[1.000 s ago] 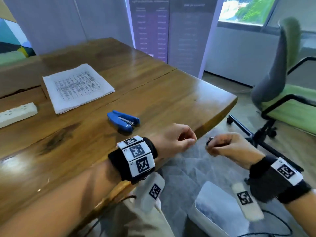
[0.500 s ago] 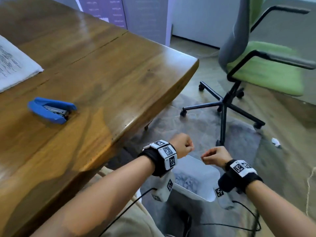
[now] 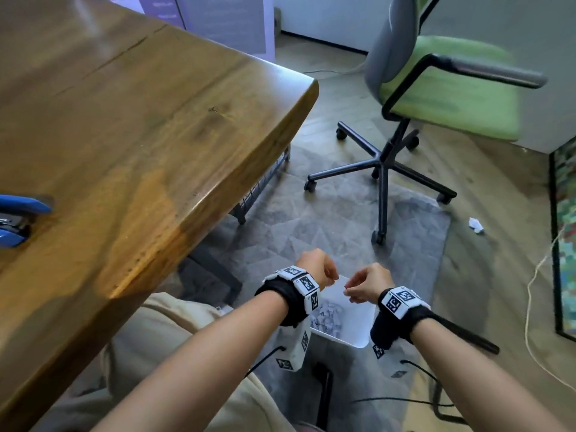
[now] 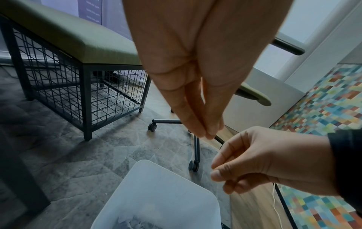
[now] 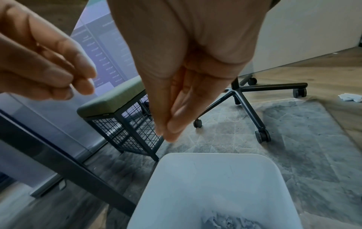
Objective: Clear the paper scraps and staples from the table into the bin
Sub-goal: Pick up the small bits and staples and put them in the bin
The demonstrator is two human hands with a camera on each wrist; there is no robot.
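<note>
A white bin (image 3: 358,335) stands on the rug by my knees, with torn paper scraps (image 3: 324,319) lying in it. Both hands hover just above its open top, a small gap between them. My left hand (image 3: 318,271) points down over the bin (image 4: 156,193), its fingertips (image 4: 195,131) pressed together against the thumb. My right hand (image 3: 364,283) does the same over the bin (image 5: 215,186), fingertips (image 5: 172,130) bunched and pointing down. Anything held between the fingers is too small to see. More scraps (image 5: 225,221) show at the bin's bottom.
The wooden table (image 3: 156,120) lies to the left, a blue stapler (image 3: 18,219) at the frame's edge. A green office chair (image 3: 442,88) stands ahead on a grey rug (image 3: 311,219). A crumpled paper (image 3: 476,224) and cables (image 3: 530,307) lie on the floor. A wire-frame stool (image 4: 78,69) sits under the table.
Both hands dropped from the table's edge to just above the bin. The closed fists loosened into downward-pointing pinches. My view tilted down and right.
</note>
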